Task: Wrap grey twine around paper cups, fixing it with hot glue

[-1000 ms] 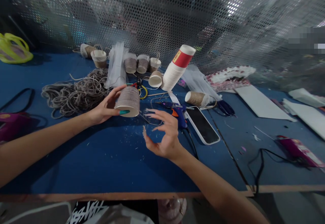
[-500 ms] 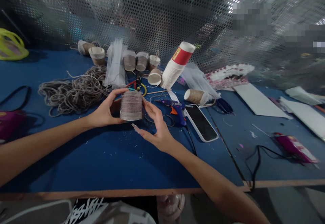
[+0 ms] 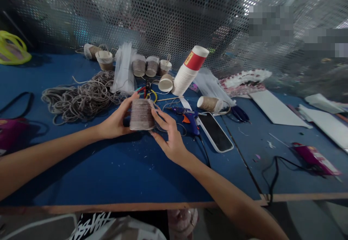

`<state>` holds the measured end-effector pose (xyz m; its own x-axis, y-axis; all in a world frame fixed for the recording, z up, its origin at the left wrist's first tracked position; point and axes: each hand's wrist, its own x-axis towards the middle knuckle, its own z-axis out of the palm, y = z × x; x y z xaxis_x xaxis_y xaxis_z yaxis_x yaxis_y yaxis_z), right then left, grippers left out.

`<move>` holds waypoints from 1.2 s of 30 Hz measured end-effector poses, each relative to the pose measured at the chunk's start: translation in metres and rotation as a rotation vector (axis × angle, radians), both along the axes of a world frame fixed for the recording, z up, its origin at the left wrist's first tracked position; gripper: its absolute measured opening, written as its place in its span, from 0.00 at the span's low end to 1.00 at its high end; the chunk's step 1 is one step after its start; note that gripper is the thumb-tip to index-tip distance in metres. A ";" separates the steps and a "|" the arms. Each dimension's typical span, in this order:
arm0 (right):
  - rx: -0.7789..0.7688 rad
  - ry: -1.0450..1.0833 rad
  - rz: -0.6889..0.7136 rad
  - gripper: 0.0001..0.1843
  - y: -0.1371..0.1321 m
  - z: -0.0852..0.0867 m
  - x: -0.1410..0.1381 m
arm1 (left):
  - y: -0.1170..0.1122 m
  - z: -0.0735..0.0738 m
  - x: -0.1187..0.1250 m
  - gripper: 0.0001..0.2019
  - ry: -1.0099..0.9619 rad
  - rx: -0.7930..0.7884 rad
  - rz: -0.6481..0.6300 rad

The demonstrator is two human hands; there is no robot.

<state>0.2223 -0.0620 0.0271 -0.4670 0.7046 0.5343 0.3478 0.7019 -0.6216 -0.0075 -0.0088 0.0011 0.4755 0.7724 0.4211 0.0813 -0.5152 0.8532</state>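
A paper cup wound with grey-brown cord (image 3: 141, 114) is held over the blue table between both my hands. My left hand (image 3: 116, 121) grips it from the left, its fingers partly hidden behind the cup. On the right side, my right hand (image 3: 169, 133) has its thumb low and its fingers against the wound cord. Behind the cup lie pliers with coloured handles (image 3: 153, 95). To the left is a heap of loose grey cord (image 3: 81, 96). A blue glue gun (image 3: 191, 118) rests just right of my right hand.
A leaning stack of white paper cups (image 3: 186, 77) stands behind the glue gun. A phone (image 3: 217, 133) lies at the right. Several cord-wrapped cups (image 3: 139, 66) line the back near the perforated metal screen (image 3: 163, 19). White boards (image 3: 280, 109) lie farther right.
The wrapped cup has shifted slightly right and turned a little. My right thumb and fingers have closed in on it; before, the thumb was spread away from the cup.
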 end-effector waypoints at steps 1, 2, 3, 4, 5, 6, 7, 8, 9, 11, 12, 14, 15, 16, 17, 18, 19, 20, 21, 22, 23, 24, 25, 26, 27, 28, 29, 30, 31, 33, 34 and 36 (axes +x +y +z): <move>0.006 -0.017 -0.009 0.34 -0.001 0.001 -0.001 | 0.000 -0.001 0.000 0.50 0.035 0.021 0.037; 0.008 -0.030 -0.018 0.33 -0.001 0.003 -0.001 | 0.000 -0.001 0.000 0.51 0.064 0.044 0.069; 0.009 -0.037 -0.025 0.34 -0.002 0.003 -0.002 | 0.000 -0.001 0.000 0.52 0.084 0.067 0.087; 0.012 -0.038 -0.030 0.35 -0.002 0.003 -0.002 | -0.001 -0.001 0.000 0.54 0.091 0.090 0.087; 0.017 -0.035 -0.033 0.36 -0.002 0.002 -0.003 | -0.002 0.000 0.000 0.56 0.091 0.105 0.072; 0.021 -0.033 -0.031 0.36 -0.002 0.001 -0.003 | -0.003 0.001 0.000 0.57 0.087 0.115 0.052; 0.024 -0.033 -0.023 0.37 -0.001 0.000 -0.003 | -0.004 0.002 0.001 0.57 0.082 0.115 0.030; 0.029 -0.031 -0.011 0.36 0.000 -0.001 -0.003 | -0.006 0.004 0.001 0.56 0.073 0.105 0.008; 0.032 -0.030 0.002 0.36 0.000 -0.003 -0.003 | -0.006 0.005 0.001 0.54 0.057 0.088 -0.010; 0.050 -0.027 0.018 0.36 0.001 -0.004 -0.001 | -0.007 0.006 0.002 0.47 0.008 0.042 -0.012; 0.066 -0.025 0.017 0.36 0.000 -0.005 0.000 | -0.007 0.006 0.002 0.44 -0.021 0.022 0.004; 0.104 -0.015 -0.006 0.37 -0.003 -0.004 0.003 | -0.006 0.005 0.002 0.40 -0.073 -0.009 0.079; 0.113 0.001 -0.024 0.36 -0.004 -0.003 0.005 | -0.005 0.004 0.003 0.40 -0.094 -0.011 0.138; 0.106 0.029 -0.043 0.34 -0.006 -0.002 0.006 | -0.004 0.003 0.003 0.40 -0.113 -0.003 0.206; 0.076 0.064 -0.061 0.31 -0.008 -0.001 0.008 | -0.003 0.002 0.003 0.40 -0.134 0.016 0.276; 0.023 0.107 -0.082 0.26 -0.010 -0.001 0.010 | -0.002 0.001 0.003 0.40 -0.160 0.047 0.346; -0.054 0.155 -0.109 0.21 -0.010 0.001 0.011 | -0.001 0.000 0.004 0.41 -0.190 0.085 0.410; -0.146 0.201 -0.144 0.16 -0.010 0.002 0.013 | -0.001 0.000 0.004 0.41 -0.225 0.125 0.471; -0.231 0.241 -0.196 0.13 -0.008 0.003 0.014 | 0.000 0.001 0.004 0.41 -0.259 0.157 0.525; -0.288 0.267 -0.271 0.11 -0.006 0.005 0.016 | 0.000 0.002 0.004 0.41 -0.283 0.177 0.570; -0.301 0.266 -0.367 0.11 -0.002 0.008 0.018 | 0.000 0.002 0.004 0.41 -0.295 0.185 0.603; -0.264 0.228 -0.488 0.12 0.001 0.011 0.020 | 0.000 0.003 0.004 0.41 -0.292 0.183 0.616; -0.191 0.143 -0.623 0.12 0.006 0.014 0.023 | -0.001 0.003 0.004 0.41 -0.281 0.178 0.608; -0.105 0.013 -0.766 0.13 0.010 0.017 0.026 | -0.001 0.004 0.004 0.41 -0.268 0.179 0.579; -0.043 -0.146 -0.903 0.16 0.015 0.019 0.030 | -0.001 0.003 0.004 0.41 -0.255 0.187 0.537; -0.023 -0.310 -1.021 0.19 0.019 0.022 0.033 | -0.001 0.003 0.004 0.40 -0.252 0.208 0.498; -0.052 -0.459 -1.110 0.23 0.022 0.024 0.036 | -0.001 0.002 0.005 0.39 -0.253 0.233 0.469; -0.119 -0.580 -1.165 0.27 0.026 0.026 0.039 | -0.001 0.001 0.005 0.39 -0.254 0.257 0.451; -0.201 -0.669 -1.188 0.32 0.029 0.027 0.041 | -0.001 0.000 0.005 0.39 -0.260 0.277 0.446; -0.347 -0.782 -1.166 0.40 0.034 0.028 0.045 | -0.001 -0.001 0.005 0.39 -0.261 0.276 0.440; -0.403 -0.823 -1.132 0.41 0.036 0.029 0.046 | -0.001 -0.001 0.005 0.40 -0.262 0.263 0.426; -0.485 -0.879 -1.056 0.37 0.040 0.030 0.049 | -0.001 -0.002 0.005 0.41 -0.249 0.213 0.391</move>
